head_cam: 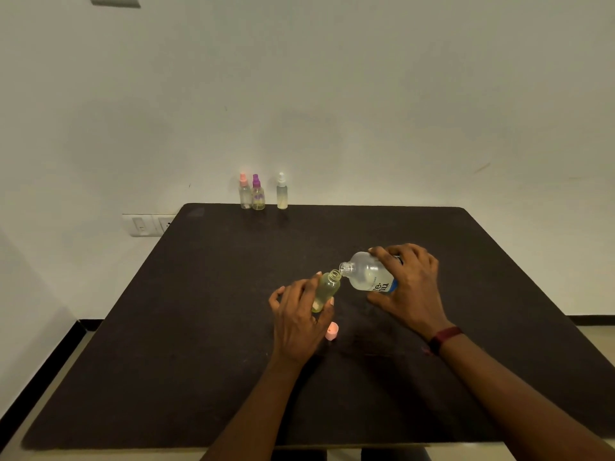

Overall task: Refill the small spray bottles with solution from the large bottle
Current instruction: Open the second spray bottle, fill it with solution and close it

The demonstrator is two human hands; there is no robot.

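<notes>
Near the middle of the dark surface (pixel 199 327), the left hand (pixel 299 317) gripped an uncapped small bottle (pixel 326 290) of pale yellowish liquid, tilted with its threaded neck leaning right. Just to its right, the right hand (pixel 411 287) held the large bottle (pixel 367 272), clear with a blue-and-white label, tipped over so its open mouth sat just beside the small bottle's opening. A pink cap (pixel 331 331) lay on the surface close to the left hand, on its near side. Along the far edge stood three capped spray bottles: a pink-topped one (pixel 245 192), a purple-topped one (pixel 258 193) touching it, and a white-topped one (pixel 282 192) apart to the right. A dark red band (pixel 444 339) circled the right wrist.
</notes>
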